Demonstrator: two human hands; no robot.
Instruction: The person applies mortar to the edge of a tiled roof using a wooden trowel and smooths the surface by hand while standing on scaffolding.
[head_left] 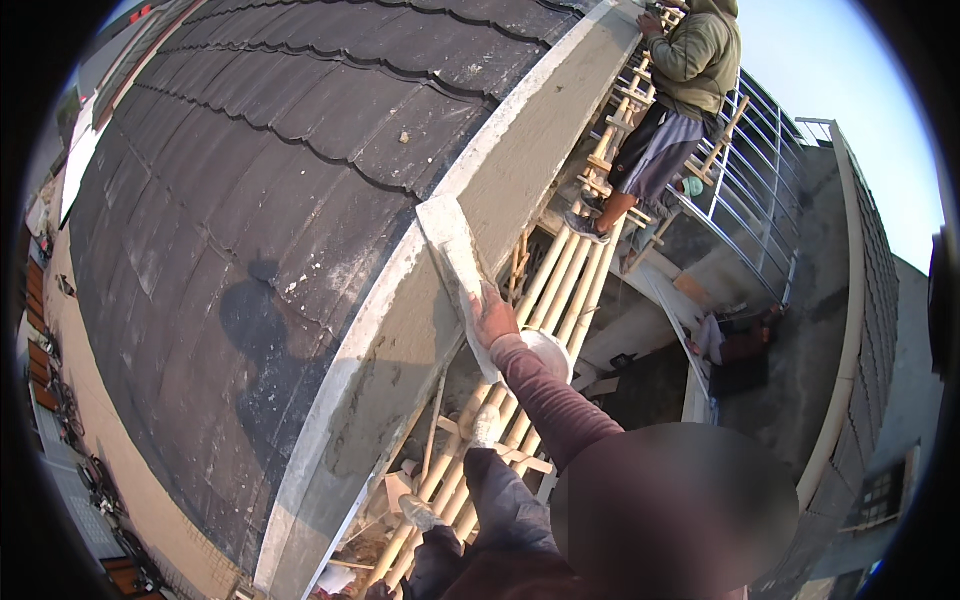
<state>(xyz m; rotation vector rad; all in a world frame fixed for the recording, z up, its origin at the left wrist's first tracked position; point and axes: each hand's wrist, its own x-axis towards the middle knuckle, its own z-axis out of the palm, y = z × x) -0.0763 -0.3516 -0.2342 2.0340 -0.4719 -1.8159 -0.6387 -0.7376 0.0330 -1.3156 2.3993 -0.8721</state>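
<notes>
My right hand (493, 315), in a maroon sleeve, reaches up from the lower right. Its fingers close on the edge of a long, pale, cement-smeared board (458, 245). The board lies across the corner of the ledge, against grey wet-looking plaster (395, 375). Just beyond my wrist a white bucket (550, 352) is partly hidden by my forearm. My left hand does not show.
I stand on bamboo poles (560, 285) with gaps between them. Dark roof tiles (300, 150) slope away on the left. Another person (690, 70) stands farther along the scaffold. A metal frame (760, 170) and a lower level lie to the right.
</notes>
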